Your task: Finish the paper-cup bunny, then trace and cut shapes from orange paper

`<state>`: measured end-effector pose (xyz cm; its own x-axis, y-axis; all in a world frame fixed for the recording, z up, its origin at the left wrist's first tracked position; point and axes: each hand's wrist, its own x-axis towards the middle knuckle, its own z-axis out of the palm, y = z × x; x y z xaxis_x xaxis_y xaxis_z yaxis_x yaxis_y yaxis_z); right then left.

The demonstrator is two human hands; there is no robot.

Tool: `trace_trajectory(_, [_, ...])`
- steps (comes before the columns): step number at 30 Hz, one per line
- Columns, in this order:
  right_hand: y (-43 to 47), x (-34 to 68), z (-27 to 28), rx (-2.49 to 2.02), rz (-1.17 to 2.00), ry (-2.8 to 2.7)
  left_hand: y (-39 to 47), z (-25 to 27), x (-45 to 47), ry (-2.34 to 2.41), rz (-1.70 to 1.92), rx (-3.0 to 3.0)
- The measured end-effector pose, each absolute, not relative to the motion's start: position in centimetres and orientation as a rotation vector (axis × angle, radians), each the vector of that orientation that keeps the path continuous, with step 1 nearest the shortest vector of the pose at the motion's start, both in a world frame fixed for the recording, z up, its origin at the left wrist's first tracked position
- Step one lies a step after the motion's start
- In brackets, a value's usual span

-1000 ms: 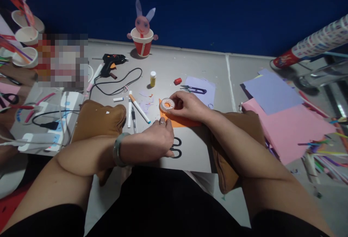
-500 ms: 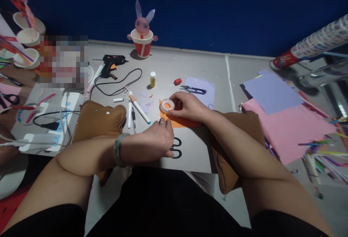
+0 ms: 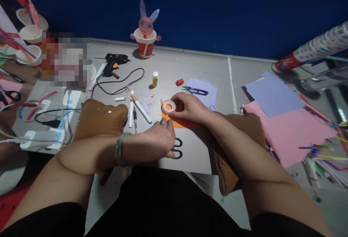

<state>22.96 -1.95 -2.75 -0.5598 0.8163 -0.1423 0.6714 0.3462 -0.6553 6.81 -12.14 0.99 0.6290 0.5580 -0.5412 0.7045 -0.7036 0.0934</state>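
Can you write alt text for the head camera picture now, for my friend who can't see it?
A person's right hand holds a pale, ring-shaped roll of what looks like tape over a sheet of orange paper, while the left hand partly covers black, looped scissor handles. Farther back stands a red-and-white paper cup with a pink, purple-eared rabbit head.

Scissors are lying before a tape roll. Behind both, a glue gun is resting left of a cup.
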Motion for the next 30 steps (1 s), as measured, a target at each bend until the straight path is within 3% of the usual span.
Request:
trace_trajectory(20, [-2.0, 23.1, -3.2, -1.319, 0.976, -2.424, -12.4, 0.7, 6.8, 1.029, -0.674, 2.587])
trace_trajectory(30, [-1.9, 23.0, -3.2, -1.294, 0.981, -2.431, -11.6, 0.5, 5.6, 1.007, -0.441, 2.729])
